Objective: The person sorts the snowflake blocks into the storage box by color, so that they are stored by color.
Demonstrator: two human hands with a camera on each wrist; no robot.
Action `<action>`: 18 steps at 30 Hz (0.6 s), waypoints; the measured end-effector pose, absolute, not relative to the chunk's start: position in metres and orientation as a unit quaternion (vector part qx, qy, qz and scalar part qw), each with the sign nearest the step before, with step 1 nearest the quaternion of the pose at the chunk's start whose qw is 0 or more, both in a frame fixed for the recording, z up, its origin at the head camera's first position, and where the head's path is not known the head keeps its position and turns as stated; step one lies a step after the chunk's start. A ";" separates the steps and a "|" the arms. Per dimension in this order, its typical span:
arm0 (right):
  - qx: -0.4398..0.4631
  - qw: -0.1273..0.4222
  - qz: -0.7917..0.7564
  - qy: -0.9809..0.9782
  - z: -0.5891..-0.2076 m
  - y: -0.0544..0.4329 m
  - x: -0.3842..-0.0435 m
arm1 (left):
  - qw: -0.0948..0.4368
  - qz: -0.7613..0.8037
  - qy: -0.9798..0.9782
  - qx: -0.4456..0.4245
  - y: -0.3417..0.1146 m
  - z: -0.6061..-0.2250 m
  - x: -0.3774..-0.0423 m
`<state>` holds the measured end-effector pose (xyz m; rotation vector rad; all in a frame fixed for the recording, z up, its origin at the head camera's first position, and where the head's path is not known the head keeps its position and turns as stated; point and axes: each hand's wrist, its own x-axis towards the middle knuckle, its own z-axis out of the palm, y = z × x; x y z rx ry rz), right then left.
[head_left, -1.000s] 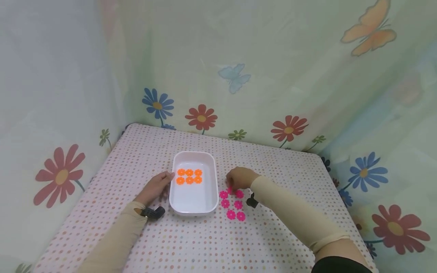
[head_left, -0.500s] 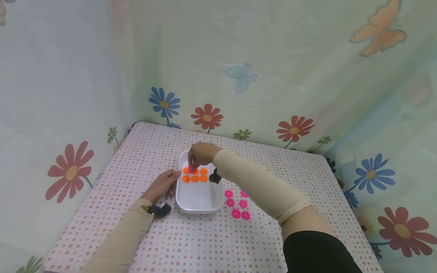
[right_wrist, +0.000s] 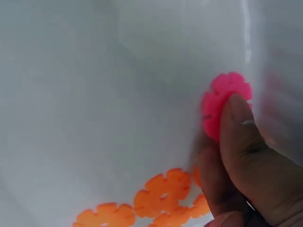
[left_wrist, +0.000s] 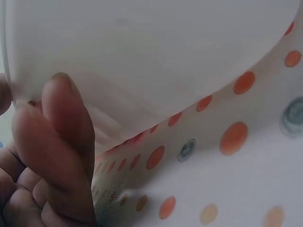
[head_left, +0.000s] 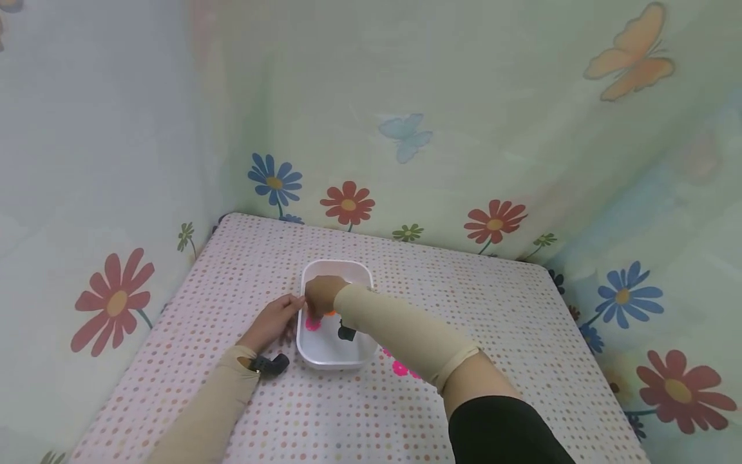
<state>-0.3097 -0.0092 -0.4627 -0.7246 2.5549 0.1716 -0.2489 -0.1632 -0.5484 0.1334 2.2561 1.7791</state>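
pinching one pink flower piece (right_wrist: 230, 84) between thumb and finger of the right hand (head_left: 326, 295), with tips nearly together and only the piece in the middle. keeping this piece inside the white tray (head_left: 336, 362), just beside the inner wall at the left in the head view, and near the orange flower pieces (right_wrist: 163, 191). cannot tell if touching the tray floor or hanging a little above it. gripping the left rim of the tray with the left hand (head_left: 272, 323), with two fingertips against the outer wall. hiding most of the orange pieces in the head view behind the right hand and the right sleeve (head_left: 406, 328). leaving visible on the bench (head_left: 324, 419), to the right of the tray, some other pink pieces (head_left: 400, 368), partly covered by the same sleeve. wearing on the left wrist a black device (head_left: 272, 365).
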 end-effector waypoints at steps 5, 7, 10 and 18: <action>-0.268 0.234 0.065 0.932 -0.462 -0.009 -0.307 | 0.135 0.603 0.785 0.045 -0.165 -0.549 -0.246; -0.272 0.230 0.051 0.933 -0.450 -0.003 -0.306 | 0.139 0.599 0.788 0.034 -0.166 -0.548 -0.244; -0.254 0.220 0.008 0.942 -0.420 0.021 -0.303 | 0.149 0.589 0.794 0.014 -0.166 -0.546 -0.242; -0.155 0.212 -0.009 0.965 -0.409 0.141 -0.292 | 0.162 0.577 0.800 0.007 -0.163 -0.544 -0.245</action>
